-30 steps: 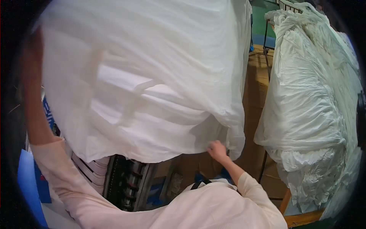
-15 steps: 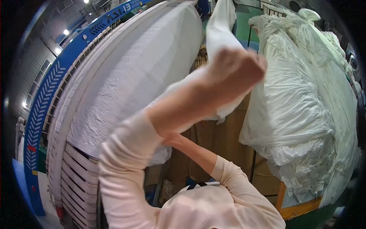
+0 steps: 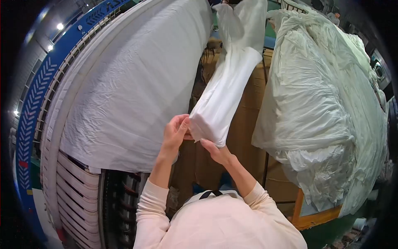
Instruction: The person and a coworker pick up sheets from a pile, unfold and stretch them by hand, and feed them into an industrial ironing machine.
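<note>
A long white sheet [image 3: 226, 91], gathered into a narrow strip, stretches away from me to the top of the view. My left hand [image 3: 178, 129] pinches the left corner of its near end between thumb and fingers. At the lower right of that end, my right hand [image 3: 214, 151] grips the cloth, its thumb on top and its other fingers hidden beneath. The near end hangs over the brown floor, and its far end spreads wider and looser.
On my left, a flat white sheet [image 3: 137, 83] covers a slatted feed bed [image 3: 78, 195] of a machine with a blue frame [image 3: 37, 95]. A big heap of crumpled white linen [image 3: 315, 103] rests at right on a wooden-edged cart [image 3: 321, 218]. Brown cardboard [image 3: 244, 166] lies underfoot.
My left arm, raised across the view before, has come down and back to the left. Both hands are now at the near end of the strip, which hangs straighter ahead of me.
</note>
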Motion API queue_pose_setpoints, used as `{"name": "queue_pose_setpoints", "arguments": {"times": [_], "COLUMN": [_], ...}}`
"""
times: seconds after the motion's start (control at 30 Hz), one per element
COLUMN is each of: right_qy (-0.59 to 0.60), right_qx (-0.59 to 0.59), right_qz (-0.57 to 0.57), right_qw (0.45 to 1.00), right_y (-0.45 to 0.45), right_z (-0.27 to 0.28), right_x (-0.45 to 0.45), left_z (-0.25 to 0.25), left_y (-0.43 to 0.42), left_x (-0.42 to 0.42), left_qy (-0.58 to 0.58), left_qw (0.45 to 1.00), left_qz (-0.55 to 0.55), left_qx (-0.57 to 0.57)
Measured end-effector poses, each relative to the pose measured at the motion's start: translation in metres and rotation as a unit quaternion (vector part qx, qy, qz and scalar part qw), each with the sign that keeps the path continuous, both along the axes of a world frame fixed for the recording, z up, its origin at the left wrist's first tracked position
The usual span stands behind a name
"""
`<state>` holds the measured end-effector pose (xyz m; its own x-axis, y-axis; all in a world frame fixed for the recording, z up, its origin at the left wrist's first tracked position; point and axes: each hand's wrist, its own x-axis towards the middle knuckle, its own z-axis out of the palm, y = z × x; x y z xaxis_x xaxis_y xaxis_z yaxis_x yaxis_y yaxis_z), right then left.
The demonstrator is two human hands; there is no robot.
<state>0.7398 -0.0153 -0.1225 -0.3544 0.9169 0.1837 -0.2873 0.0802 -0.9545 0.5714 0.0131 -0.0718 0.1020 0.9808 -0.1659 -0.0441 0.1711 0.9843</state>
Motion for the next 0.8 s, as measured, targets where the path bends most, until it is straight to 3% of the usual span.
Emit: {"name": "queue_pose_setpoints", "arguments": {"times": [0.07,0.17,0.2,0.27,0.3,0.33,0.4,0.43,0.47,0.53,0.6,0.67,0.7,0.8], "right_qy": [-0.016,-0.015,-0.009,0.003,0.007,0.040,0.106,0.358,0.313,0.221,0.011,-0.200,-0.254,-0.237], "right_qx": [0.015,-0.059,-0.100,-0.072,-0.059,-0.088,-0.149,-0.265,-0.308,-0.385,-0.260,-0.107,-0.093,-0.013], "right_qz": [-0.032,0.009,0.035,-0.034,-0.070,-0.073,-0.078,-0.104,-0.134,-0.189,-0.272,-0.335,-0.371,-0.503], "right_qw": [0.999,0.998,0.994,0.997,0.996,0.993,0.980,0.890,0.889,0.876,0.926,0.915,0.889,0.831], "right_y": [0.002,0.004,0.006,0.007,0.006,0.014,0.031,0.033,0.034,0.040,0.050,0.072,0.080,0.121], "right_z": [-0.009,-0.025,-0.030,-0.034,-0.036,-0.056,-0.128,-0.145,-0.152,-0.159,-0.172,-0.174,-0.145,-0.088], "right_x": [0.005,0.012,0.014,0.013,0.014,0.015,0.014,0.007,0.006,0.003,-0.005,-0.012,-0.011,-0.011], "left_z": [-0.017,-0.057,-0.065,-0.079,-0.096,-0.082,-0.028,0.001,0.031,0.091,0.135,0.181,0.203,0.261], "left_y": [-0.003,-0.010,-0.009,-0.007,0.004,0.014,0.025,0.029,0.032,0.032,0.038,0.036,0.033,0.014], "left_x": [0.009,0.021,0.026,0.039,0.029,0.019,0.019,0.024,0.029,0.043,0.037,0.015,-0.001,-0.051], "left_qy": [-0.001,-0.091,-0.082,-0.064,0.027,0.139,0.234,0.265,0.296,0.247,0.282,0.304,0.319,0.364], "left_qw": [0.998,0.992,0.993,0.989,0.990,0.977,0.939,0.920,0.899,0.905,0.851,0.811,0.790,0.736], "left_qz": [0.062,0.010,0.048,0.121,0.119,0.122,0.057,0.058,0.061,0.033,0.088,0.132,0.154,0.210], "left_qx": [0.006,-0.086,-0.076,-0.060,0.076,0.110,0.246,0.282,0.317,0.345,0.435,0.481,0.500,0.531]}}
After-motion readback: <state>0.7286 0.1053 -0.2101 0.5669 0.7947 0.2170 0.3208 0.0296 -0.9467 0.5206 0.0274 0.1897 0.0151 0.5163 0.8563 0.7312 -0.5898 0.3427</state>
